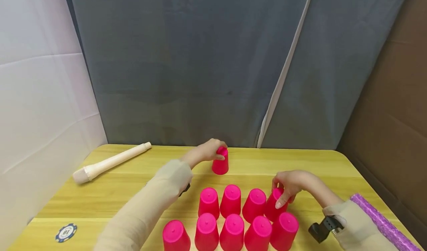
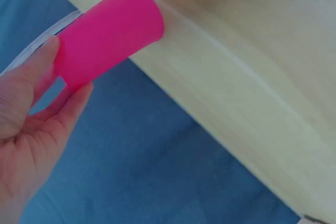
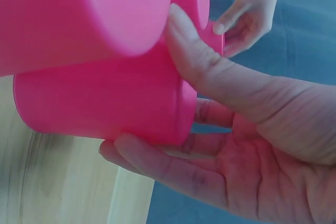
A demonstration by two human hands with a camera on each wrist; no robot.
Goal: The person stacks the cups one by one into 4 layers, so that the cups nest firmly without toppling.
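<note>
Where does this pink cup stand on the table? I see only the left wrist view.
Observer: The lone cup held by the left hand stands upside down on the table, beyond the other cups.
Operator: How many others are there?
Observer: Nine, in a far row of four and a near row of five.
Operator: What is the right hand doing?
Observer: The right hand grips the rightmost cup of the far row.
</note>
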